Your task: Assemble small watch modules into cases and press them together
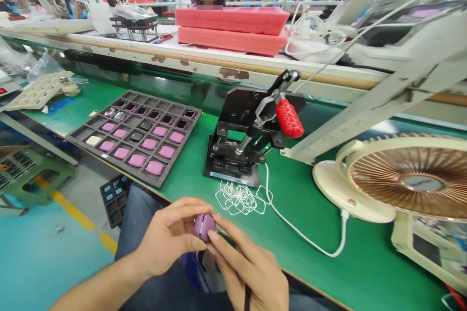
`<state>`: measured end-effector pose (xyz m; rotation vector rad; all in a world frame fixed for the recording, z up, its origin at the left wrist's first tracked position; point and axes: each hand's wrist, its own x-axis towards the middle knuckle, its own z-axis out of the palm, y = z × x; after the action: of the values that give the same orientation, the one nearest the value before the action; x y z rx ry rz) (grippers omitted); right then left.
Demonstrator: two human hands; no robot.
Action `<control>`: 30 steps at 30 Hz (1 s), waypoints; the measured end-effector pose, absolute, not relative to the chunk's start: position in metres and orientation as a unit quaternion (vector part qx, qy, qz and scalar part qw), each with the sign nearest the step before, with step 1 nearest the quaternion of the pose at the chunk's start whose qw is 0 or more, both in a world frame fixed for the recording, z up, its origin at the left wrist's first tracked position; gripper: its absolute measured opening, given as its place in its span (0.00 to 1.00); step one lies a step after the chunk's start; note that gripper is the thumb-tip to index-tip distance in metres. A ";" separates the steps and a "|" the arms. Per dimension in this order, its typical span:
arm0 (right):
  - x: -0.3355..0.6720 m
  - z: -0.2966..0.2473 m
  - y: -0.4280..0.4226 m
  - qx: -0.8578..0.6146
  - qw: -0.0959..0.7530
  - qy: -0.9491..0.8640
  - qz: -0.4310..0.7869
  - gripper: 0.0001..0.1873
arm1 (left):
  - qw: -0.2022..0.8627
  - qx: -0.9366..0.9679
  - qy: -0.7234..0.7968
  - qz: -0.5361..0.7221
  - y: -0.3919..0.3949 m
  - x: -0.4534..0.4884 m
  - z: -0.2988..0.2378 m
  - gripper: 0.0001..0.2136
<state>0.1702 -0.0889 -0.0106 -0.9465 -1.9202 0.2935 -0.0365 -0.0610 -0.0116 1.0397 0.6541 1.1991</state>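
Note:
A small, rounded purple case (pixel 204 227) is held up over the bench edge, pinched between my left hand (pixel 170 238) and my right hand (pixel 248 267). My fingers cover part of it, so its underside is hidden. Just beyond my hands lies a tangled white cord (pixel 239 198) on the green bench mat (pixel 204 194). A dark compartment tray (pixel 133 138) holds several pink pieces and several dark ones, up and left of my hands.
A black toggle press (pixel 244 141) with a red handle stands beyond the cord. A white cable runs right to a desk fan (pixel 394 180). Pink foam pads (pixel 231 29) sit on the far shelf. A small black tray (pixel 115 199) stands below the bench edge, by my left knee. Co-workers sit beyond the shelf.

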 end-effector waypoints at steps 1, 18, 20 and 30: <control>0.171 -0.012 -0.090 -0.384 0.464 -0.789 0.116 0.28 | 0.652 0.459 0.292 0.528 -0.061 -0.036 -0.011 0.22; 0.167 -0.033 -0.089 -0.415 0.410 -0.812 -0.014 0.27 | 0.646 0.454 0.293 0.539 -0.060 -0.023 -0.013 0.20; 0.163 -0.037 -0.087 -0.422 0.423 -0.802 -0.018 0.27 | 0.646 0.448 0.301 0.541 -0.061 -0.020 -0.018 0.21; 0.150 -0.018 -0.073 -0.451 0.466 -0.737 0.190 0.08 | 0.660 0.310 0.321 0.605 -0.062 -0.011 -0.016 0.13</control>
<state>0.1495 -0.0730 -0.0176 -1.1070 -1.8089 0.4663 -0.0111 -0.0618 -0.0162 0.7015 0.7267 1.3689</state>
